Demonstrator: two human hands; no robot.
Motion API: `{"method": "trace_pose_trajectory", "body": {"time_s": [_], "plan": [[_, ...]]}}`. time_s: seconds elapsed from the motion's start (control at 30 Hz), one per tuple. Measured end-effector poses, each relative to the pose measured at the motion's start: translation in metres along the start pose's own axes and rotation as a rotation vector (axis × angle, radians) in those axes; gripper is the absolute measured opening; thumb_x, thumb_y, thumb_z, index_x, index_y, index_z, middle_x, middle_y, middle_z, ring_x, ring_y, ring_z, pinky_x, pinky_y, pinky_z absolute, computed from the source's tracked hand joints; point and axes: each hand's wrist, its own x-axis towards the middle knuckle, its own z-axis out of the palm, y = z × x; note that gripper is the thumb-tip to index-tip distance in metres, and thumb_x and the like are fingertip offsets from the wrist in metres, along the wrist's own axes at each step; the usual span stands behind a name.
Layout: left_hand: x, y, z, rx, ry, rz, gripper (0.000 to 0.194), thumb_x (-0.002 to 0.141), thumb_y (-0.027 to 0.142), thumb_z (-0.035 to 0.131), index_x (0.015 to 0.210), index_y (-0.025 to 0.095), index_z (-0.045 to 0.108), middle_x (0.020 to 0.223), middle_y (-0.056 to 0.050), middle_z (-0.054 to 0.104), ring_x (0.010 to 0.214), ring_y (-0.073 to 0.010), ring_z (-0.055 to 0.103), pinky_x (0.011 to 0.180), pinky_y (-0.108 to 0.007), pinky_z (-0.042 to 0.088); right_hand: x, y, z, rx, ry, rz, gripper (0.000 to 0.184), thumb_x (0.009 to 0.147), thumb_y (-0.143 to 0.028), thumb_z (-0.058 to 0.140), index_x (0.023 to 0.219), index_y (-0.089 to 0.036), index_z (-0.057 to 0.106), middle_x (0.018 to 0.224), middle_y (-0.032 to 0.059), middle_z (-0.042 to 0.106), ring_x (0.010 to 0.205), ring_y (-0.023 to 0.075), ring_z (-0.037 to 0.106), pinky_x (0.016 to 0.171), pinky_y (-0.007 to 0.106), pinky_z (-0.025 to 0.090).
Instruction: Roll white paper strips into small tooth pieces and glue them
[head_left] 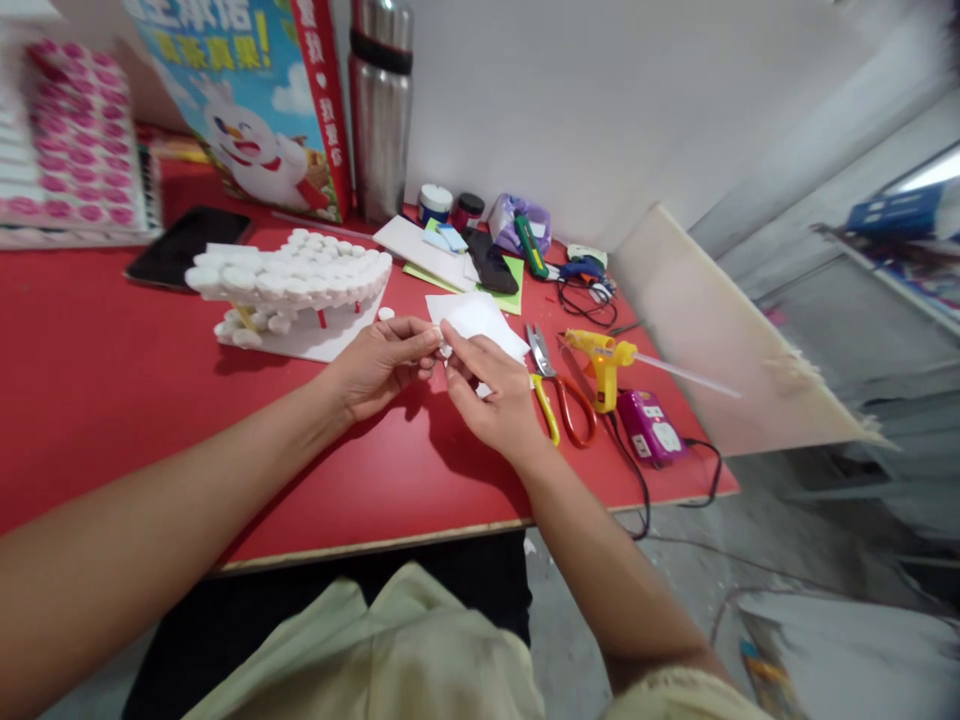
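Note:
My left hand (pixel 391 362) and my right hand (pixel 493 390) meet above the red table (pixel 390 470). Between their fingertips is a small white piece (pixel 445 350), mostly covered, so its kind does not show. Both hands are closed around it in a pinch. Left of them stands a white model (pixel 292 275) with a curved top of overlapping round white pieces and red posts, on a white board (pixel 322 345). A loose white disc (pixel 386 313) lies beside it. White paper sheets (pixel 480 318) lie just behind and under my right hand.
At right lie snips (pixel 551 385) with red and yellow handles, a yellow glue gun (pixel 604 362) with a glue stick, and a purple power socket (pixel 651 428) with cords. Behind are a green cutter (pixel 531 245), a steel flask (pixel 381 110), a phone (pixel 184 245) and a printed bag (pixel 255 120).

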Motion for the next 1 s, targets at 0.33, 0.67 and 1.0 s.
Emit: {"method": "trace_pose_trajectory", "body": {"time_s": [0.33,0.67,1.0], "plan": [[0.0,-0.001,-0.001,0.059,-0.014,0.022,0.036,0.058,0.032,0.102,0.072,0.012,0.075,0.068,0.0,0.069,0.055,-0.0058,0.056,0.054,-0.017,0.049,0.0,0.0,-0.003,-0.004,0.008,0.027,0.05,0.099,-0.012,0.055,0.146,-0.028,0.066,0.092,0.0024,0.065,0.076,0.0126,0.061,0.072,0.028,0.055],[-0.001,0.004,-0.001,0.372,0.016,0.248,0.032,0.066,0.036,0.097,0.08,0.015,0.077,0.066,-0.001,0.07,0.055,-0.0104,0.06,0.055,-0.023,0.05,-0.001,-0.002,-0.002,-0.058,0.008,-0.023,0.053,0.097,-0.009,0.054,0.146,-0.025,0.064,0.096,0.005,0.068,0.079,0.0139,0.062,0.073,0.029,0.055],[-0.008,0.009,0.005,0.628,0.058,0.452,0.024,0.073,0.036,0.092,0.082,0.017,0.08,0.077,-0.005,0.076,0.068,-0.0158,0.064,0.065,-0.027,0.051,0.003,-0.012,-0.008,0.057,0.107,0.246,0.027,0.1,-0.019,0.055,0.117,-0.023,0.075,0.094,0.0036,0.074,0.063,0.0113,0.062,0.064,0.029,0.054]]}}
